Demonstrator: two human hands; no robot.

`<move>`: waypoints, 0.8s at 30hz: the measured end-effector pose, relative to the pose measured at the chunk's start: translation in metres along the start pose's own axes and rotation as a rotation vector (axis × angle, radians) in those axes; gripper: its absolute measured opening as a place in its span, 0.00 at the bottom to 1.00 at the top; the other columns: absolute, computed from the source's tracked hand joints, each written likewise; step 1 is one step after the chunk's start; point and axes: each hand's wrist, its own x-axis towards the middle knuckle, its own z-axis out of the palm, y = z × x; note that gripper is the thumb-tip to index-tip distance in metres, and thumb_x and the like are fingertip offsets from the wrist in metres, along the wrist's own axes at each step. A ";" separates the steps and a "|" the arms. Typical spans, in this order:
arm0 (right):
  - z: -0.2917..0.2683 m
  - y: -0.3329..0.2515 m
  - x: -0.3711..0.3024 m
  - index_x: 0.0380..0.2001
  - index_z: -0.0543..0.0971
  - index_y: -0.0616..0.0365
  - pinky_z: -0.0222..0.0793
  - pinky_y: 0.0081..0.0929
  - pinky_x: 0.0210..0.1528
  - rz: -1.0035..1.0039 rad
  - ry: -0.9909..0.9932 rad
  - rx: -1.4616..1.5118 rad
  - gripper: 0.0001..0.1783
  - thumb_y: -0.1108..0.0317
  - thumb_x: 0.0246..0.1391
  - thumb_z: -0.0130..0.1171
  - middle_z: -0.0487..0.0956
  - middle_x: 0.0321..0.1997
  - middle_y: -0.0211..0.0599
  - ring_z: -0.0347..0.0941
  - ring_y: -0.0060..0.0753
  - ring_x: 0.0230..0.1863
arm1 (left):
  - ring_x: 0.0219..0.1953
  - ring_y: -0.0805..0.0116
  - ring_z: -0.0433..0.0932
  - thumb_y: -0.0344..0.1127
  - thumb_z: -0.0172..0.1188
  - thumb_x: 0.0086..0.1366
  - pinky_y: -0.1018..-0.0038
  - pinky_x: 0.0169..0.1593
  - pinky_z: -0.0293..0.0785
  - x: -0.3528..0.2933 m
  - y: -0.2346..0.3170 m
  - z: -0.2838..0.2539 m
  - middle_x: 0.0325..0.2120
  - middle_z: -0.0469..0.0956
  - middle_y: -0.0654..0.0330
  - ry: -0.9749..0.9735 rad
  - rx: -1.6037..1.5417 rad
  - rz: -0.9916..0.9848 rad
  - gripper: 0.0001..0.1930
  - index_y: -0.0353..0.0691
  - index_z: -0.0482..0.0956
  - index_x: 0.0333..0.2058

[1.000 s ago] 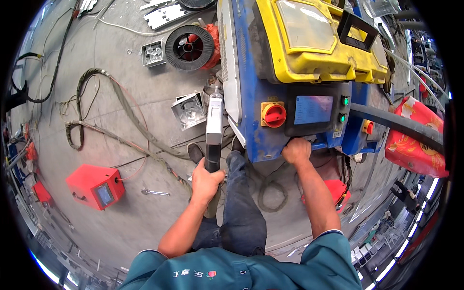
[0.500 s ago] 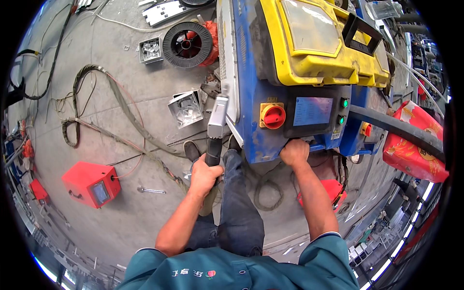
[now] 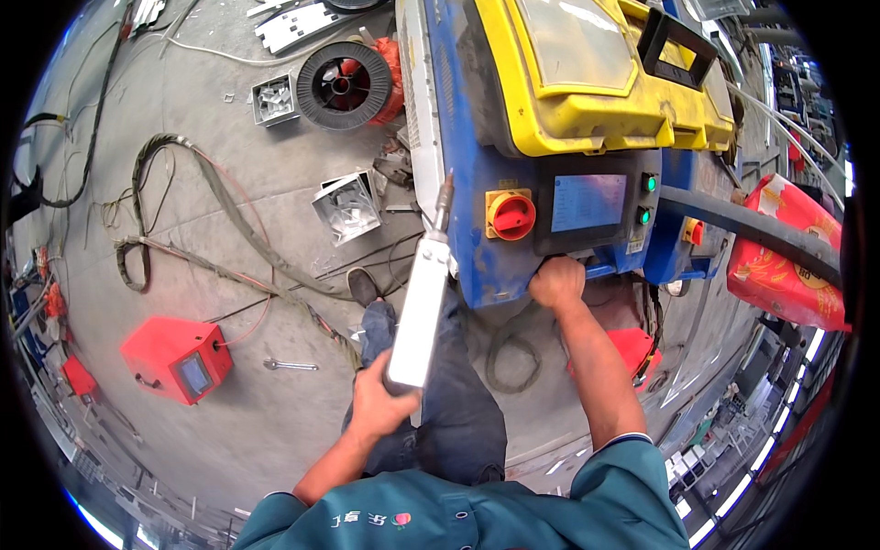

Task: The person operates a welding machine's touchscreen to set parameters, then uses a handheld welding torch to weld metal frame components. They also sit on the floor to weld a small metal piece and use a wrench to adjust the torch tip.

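My left hand [image 3: 378, 403] is closed round the black lower end of a handheld welding torch [image 3: 421, 316]. Its long silvery-white body slants up and away from me, and a narrow coppery nozzle [image 3: 445, 197] points toward the side of the blue machine [image 3: 472, 261]. My right hand [image 3: 557, 282] is a fist at the machine's lower front edge, wrapped on a blue bar handle [image 3: 600, 269]; the fingertips are hidden. Above that hand are a lit screen [image 3: 588, 203], a red rotary switch [image 3: 511, 215] on a yellow plate, and two green-lit buttons [image 3: 649, 183].
A yellow case [image 3: 587, 119] lies on the machine. Sheathed cables [image 3: 225, 197] loop over the floor at left, near a red box [image 3: 177, 360] and a wrench [image 3: 291, 366]. Metal bins [image 3: 346, 209] and a black spool [image 3: 344, 85] stand farther off. A red sack [image 3: 790, 257] sits at right.
My left hand has lowered toward me and turned the torch, so its body and nozzle now show lengthwise. My right hand stays on the bar handle. The view has shifted slightly.
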 end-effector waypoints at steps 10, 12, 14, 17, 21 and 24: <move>-0.004 0.000 0.004 0.21 0.86 0.54 0.79 0.46 0.39 0.028 -0.093 -0.034 0.13 0.60 0.44 0.56 0.86 0.29 0.48 0.84 0.51 0.34 | 0.43 0.47 0.87 0.32 0.71 0.46 0.62 0.49 0.81 -0.008 0.019 0.027 0.41 0.86 0.45 0.009 0.217 0.141 0.35 0.36 0.77 0.57; -0.008 -0.002 0.004 0.22 0.87 0.54 0.79 0.46 0.40 0.025 -0.099 -0.012 0.14 0.60 0.44 0.55 0.86 0.30 0.47 0.84 0.51 0.34 | 0.44 0.47 0.87 0.32 0.71 0.47 0.62 0.49 0.81 -0.005 0.013 0.030 0.40 0.86 0.45 0.011 0.168 0.090 0.34 0.36 0.77 0.57; -0.011 -0.003 0.004 0.22 0.87 0.54 0.79 0.46 0.40 0.031 -0.106 0.000 0.14 0.60 0.45 0.55 0.86 0.30 0.47 0.84 0.51 0.35 | 0.44 0.48 0.87 0.32 0.71 0.47 0.62 0.49 0.81 -0.004 0.012 0.031 0.40 0.86 0.45 0.009 0.152 0.063 0.34 0.36 0.77 0.56; -0.014 -0.006 0.004 0.24 0.88 0.54 0.80 0.45 0.41 0.055 -0.129 -0.001 0.14 0.60 0.46 0.55 0.87 0.31 0.46 0.85 0.50 0.36 | 0.44 0.48 0.87 0.33 0.71 0.47 0.62 0.50 0.81 -0.003 0.017 0.029 0.39 0.86 0.45 0.000 0.185 0.048 0.34 0.36 0.77 0.56; -0.024 -0.009 0.007 0.26 0.89 0.54 0.80 0.45 0.41 0.071 -0.201 -0.012 0.16 0.60 0.47 0.54 0.87 0.33 0.47 0.85 0.50 0.37 | 0.44 0.49 0.87 0.34 0.71 0.46 0.62 0.50 0.81 -0.002 0.018 0.029 0.40 0.86 0.45 0.007 0.194 0.031 0.34 0.35 0.77 0.56; -0.026 -0.010 0.007 0.26 0.89 0.54 0.80 0.45 0.41 0.069 -0.215 -0.012 0.16 0.59 0.47 0.54 0.87 0.33 0.48 0.85 0.50 0.37 | 0.44 0.49 0.87 0.34 0.71 0.46 0.63 0.51 0.81 -0.001 0.016 0.029 0.40 0.86 0.45 0.013 0.201 0.039 0.34 0.35 0.77 0.56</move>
